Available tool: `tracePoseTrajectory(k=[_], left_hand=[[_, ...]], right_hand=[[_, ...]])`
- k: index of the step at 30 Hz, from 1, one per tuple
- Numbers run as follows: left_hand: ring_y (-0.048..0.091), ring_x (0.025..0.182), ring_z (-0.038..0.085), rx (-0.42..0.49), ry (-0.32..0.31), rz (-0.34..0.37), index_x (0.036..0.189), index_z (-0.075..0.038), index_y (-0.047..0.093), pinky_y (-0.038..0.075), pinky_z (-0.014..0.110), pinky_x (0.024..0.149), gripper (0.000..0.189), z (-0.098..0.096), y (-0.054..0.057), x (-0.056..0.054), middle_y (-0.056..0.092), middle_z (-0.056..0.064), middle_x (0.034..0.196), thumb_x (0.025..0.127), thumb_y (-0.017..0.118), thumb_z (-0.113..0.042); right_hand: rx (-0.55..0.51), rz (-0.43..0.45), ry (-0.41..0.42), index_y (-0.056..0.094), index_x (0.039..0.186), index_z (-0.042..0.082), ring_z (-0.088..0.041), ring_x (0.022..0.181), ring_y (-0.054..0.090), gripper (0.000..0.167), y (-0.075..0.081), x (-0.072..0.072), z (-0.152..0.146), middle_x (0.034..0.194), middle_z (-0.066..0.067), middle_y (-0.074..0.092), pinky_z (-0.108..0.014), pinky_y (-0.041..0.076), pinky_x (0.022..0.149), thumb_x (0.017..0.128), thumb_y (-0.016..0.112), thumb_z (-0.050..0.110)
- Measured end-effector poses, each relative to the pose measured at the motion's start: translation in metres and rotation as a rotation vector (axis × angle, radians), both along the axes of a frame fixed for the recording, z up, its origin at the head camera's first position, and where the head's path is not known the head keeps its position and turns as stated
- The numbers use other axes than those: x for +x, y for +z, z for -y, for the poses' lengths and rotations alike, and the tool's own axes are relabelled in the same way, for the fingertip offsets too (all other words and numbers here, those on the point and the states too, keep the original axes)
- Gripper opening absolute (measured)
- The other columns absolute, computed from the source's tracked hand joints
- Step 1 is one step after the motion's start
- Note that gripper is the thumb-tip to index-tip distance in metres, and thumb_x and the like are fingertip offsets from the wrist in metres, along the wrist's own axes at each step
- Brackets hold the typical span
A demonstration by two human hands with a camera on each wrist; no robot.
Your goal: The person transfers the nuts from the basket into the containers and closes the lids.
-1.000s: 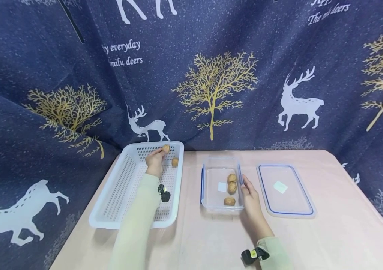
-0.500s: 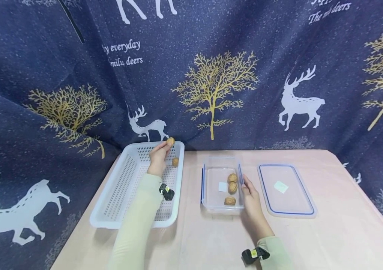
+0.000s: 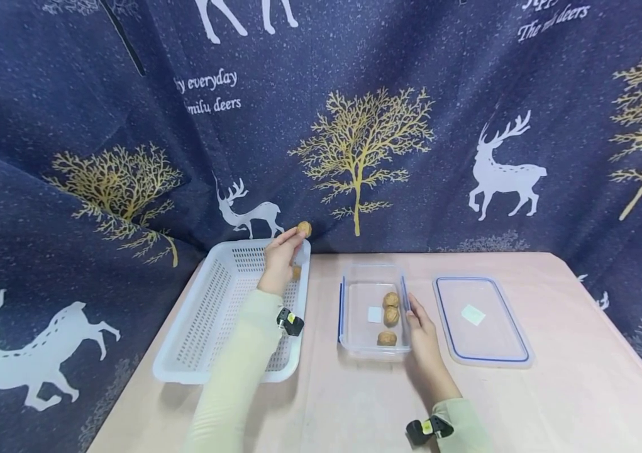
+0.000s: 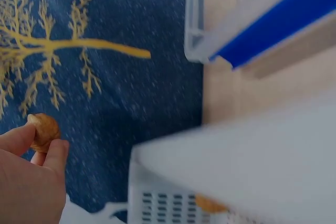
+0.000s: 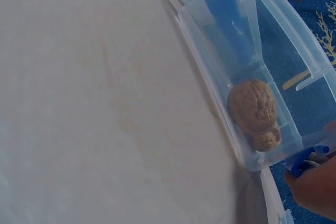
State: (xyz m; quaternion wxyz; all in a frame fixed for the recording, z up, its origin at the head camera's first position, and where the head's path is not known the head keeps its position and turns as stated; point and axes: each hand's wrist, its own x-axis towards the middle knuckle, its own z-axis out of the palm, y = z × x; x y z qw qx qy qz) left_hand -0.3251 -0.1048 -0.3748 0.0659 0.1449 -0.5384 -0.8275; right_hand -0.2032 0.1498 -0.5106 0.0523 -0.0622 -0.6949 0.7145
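Note:
My left hand pinches a walnut between thumb and fingertips, above the back right corner of the white slotted basket. In the left wrist view the same walnut shows against the dark cloth. Another walnut lies in the basket, partly hidden behind the hand. My right hand rests along the right side of a clear plastic food container, fingers fairly straight against its outer wall. Inside the container are three walnuts, towards its right side; two of them touch.
A clear lid with a blue seal lies flat right of the container. Dark cloth printed with deer and trees hangs behind the pink-covered table. A blue locking flap stands out from the container's left side.
The left hand has moved right and slightly up with its walnut, from inside the basket to above its back right corner. The right hand and container have stayed in place.

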Motion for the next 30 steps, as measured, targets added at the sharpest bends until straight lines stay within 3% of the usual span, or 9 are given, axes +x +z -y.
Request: tracePoseTrajectory(k=[9,13,24,30], left_hand=[[0.066,0.091,0.013,0.034,-0.061,-0.072,0.121,0.007,0.060,0.051,0.024,0.093,0.037,-0.030,0.006,0.006,0.063,0.020,0.121,0.084,0.067,0.008],[0.066,0.090,0.012,0.016,-0.094,-0.069,0.120,0.006,0.062,0.051,0.026,0.093,0.036,-0.042,0.004,0.010,0.065,0.018,0.117,0.084,0.068,0.006],[0.066,0.086,0.013,0.028,-0.179,-0.029,0.120,0.007,0.061,0.051,0.029,0.095,0.036,-0.071,-0.016,0.026,0.066,0.016,0.110,0.085,0.066,0.007],[0.065,0.084,0.010,-0.026,-0.229,-0.027,0.119,0.009,0.061,0.053,0.025,0.090,0.034,-0.087,-0.037,0.036,0.068,0.012,0.101,0.086,0.064,0.009]], right_hand=[[-0.011,-0.006,0.005,0.023,0.152,0.008,-0.031,0.146,0.011,0.049,-0.001,0.000,0.000,0.159,-0.013,0.016,-0.044,0.008,0.119,0.104,0.030,0.008],[0.039,-0.018,0.012,0.022,0.152,0.007,-0.032,0.146,0.010,0.049,-0.001,0.000,-0.001,0.159,-0.014,0.016,-0.045,0.008,0.119,0.104,0.030,0.010],[0.009,0.000,0.003,0.024,0.152,0.006,-0.031,0.146,0.011,0.049,-0.002,-0.001,0.000,0.158,-0.014,0.018,-0.045,0.007,0.119,0.103,0.030,0.008],[-0.002,0.006,-0.002,0.024,0.152,0.008,-0.029,0.146,0.011,0.049,-0.001,-0.002,0.000,0.159,-0.011,0.018,-0.043,0.007,0.120,0.103,0.030,0.008]])
